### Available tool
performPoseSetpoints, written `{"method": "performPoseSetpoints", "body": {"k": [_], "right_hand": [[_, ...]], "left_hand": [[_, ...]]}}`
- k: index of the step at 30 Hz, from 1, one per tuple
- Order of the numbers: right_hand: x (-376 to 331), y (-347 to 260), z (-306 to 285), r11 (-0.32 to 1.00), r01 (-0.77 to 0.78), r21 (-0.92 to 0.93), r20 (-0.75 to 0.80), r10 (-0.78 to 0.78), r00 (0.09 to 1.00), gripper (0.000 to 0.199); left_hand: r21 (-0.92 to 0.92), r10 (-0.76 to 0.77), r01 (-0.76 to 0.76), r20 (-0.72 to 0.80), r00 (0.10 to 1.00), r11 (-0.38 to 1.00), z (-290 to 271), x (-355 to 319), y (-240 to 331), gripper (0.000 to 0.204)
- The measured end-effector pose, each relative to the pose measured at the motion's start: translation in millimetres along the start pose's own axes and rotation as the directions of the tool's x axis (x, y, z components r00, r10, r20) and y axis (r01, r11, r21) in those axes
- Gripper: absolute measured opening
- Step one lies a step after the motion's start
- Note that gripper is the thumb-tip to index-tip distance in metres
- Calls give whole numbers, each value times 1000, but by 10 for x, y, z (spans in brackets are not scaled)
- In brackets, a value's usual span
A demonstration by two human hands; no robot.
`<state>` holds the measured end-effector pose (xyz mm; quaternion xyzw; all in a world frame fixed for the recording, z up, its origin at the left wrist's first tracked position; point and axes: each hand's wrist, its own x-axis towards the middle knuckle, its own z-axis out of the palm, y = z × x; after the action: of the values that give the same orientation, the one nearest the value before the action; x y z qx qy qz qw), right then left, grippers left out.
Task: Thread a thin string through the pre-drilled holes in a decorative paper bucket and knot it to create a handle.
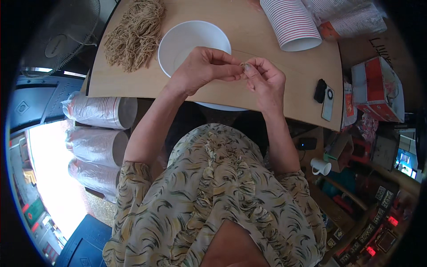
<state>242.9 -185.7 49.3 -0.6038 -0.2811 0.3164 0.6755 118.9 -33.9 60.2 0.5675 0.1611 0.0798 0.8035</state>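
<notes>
My left hand (202,69) and my right hand (267,82) meet fingertip to fingertip above the near part of the table. Both are closed in a pinch on something small and brownish, mostly covered by the fingers, so I cannot make out its kind. Just beyond my left hand stands a white bowl (175,38), partly hidden by that hand. To the bowl's left lies a heap of tan, tangled cords (135,35).
On the wooden table (302,89) are a stack of paper tubs (291,24), wrapped tubs (356,22), and a phone (328,103) beside a black object (320,91). More wrapped tubs (95,111) lie below left. A mug (320,166) and an open carton (378,89) are at right.
</notes>
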Motion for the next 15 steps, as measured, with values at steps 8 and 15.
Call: {"method": "performPoseSetpoints", "body": {"k": [8,15], "right_hand": [[-44,-20,-1,999,-33,14,16,33,999,11],[-13,-25,-5,975,-105,195,28,101,994,21]], "left_hand": [[74,20,-19,-22,1000,997,21,1,6,20],[54,13,-11,-33,999,998,10,-6,6,19]]}}
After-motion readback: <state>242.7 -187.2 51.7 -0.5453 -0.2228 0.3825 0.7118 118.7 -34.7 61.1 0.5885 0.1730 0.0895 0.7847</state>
